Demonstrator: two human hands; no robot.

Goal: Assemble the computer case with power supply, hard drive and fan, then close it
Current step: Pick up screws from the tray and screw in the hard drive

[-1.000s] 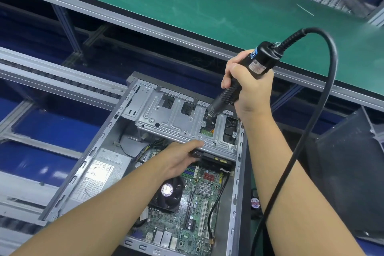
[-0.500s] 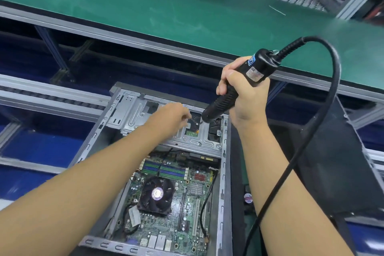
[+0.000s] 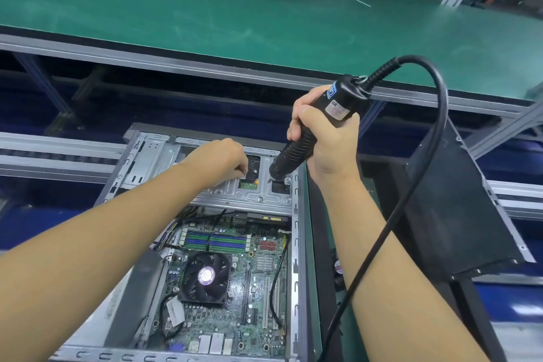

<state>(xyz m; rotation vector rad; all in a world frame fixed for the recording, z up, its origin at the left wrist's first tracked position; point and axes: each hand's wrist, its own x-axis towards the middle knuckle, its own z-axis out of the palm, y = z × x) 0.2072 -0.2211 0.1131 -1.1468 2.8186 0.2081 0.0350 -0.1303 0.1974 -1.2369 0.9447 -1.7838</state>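
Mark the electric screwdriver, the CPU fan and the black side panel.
electric screwdriver (image 3: pixel 297 152): head view, ribbed lower barrel.
CPU fan (image 3: pixel 206 275): head view, round centre hub.
black side panel (image 3: pixel 458 200): head view, flat outer face.

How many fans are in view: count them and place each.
2. The cooler fan sits on the motherboard inside the case. A loose fan, mostly hidden, lies outside the case's right wall. Others may be hidden behind the arms.
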